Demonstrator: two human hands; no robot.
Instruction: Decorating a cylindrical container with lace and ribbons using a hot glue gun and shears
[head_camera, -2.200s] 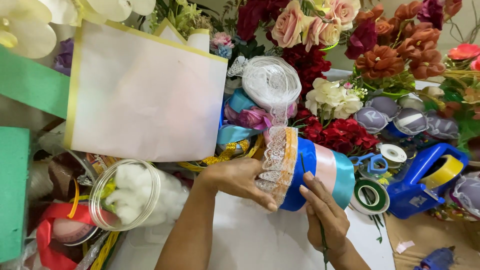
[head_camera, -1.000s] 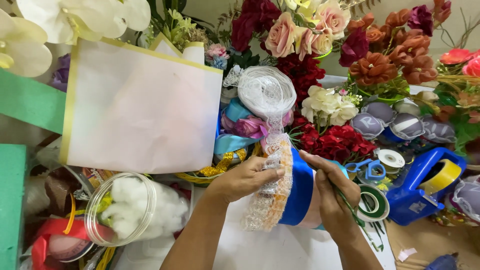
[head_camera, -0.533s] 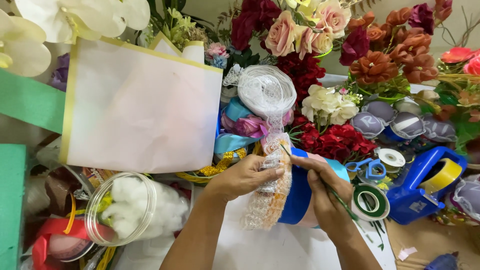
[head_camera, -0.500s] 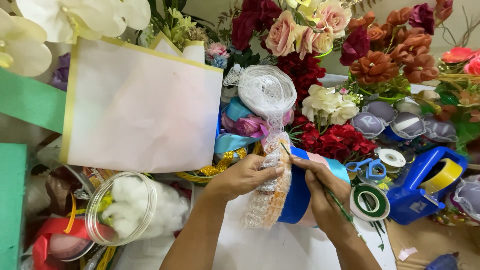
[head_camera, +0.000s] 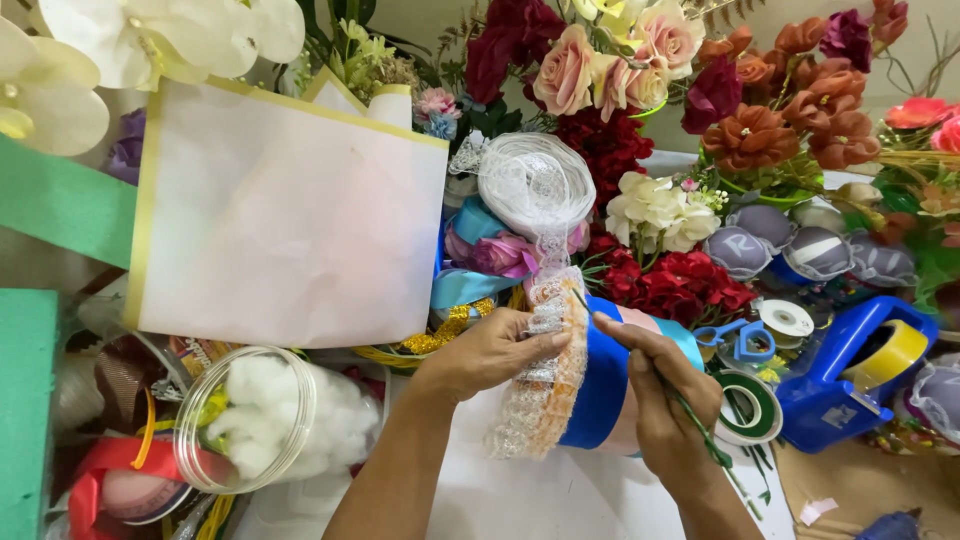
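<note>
2 bare hands meet on a wrapped cylinder (head_camera: 600, 385) lying on its side at the middle of the white work surface (head_camera: 520, 500). The left hand (head_camera: 490, 350) is closed on the band of white lace trim (head_camera: 545, 370) that circles the cylinder's near end, thumb on top and fingers curled under it. The right hand (head_camera: 660, 395) is pinched shut on a thin green stem wire (head_camera: 690, 420), its tip set against the lace just beside the left thumb. Behind the lace, the cylinder carries a blue ribbon band, then pink and light blue ones.

From the lace, a strip runs up to a roll of white lace (head_camera: 535, 185) standing just behind. Near the right hand lie a roll of green tape (head_camera: 750, 405), blue scissors (head_camera: 735, 335) and a blue tape dispenser (head_camera: 850, 380). To the left stand a clear jar of white cotton (head_camera: 255, 425) and a pale sheet with a yellow edge (head_camera: 290, 215). Artificial flowers (head_camera: 640, 60) crowd the back.
</note>
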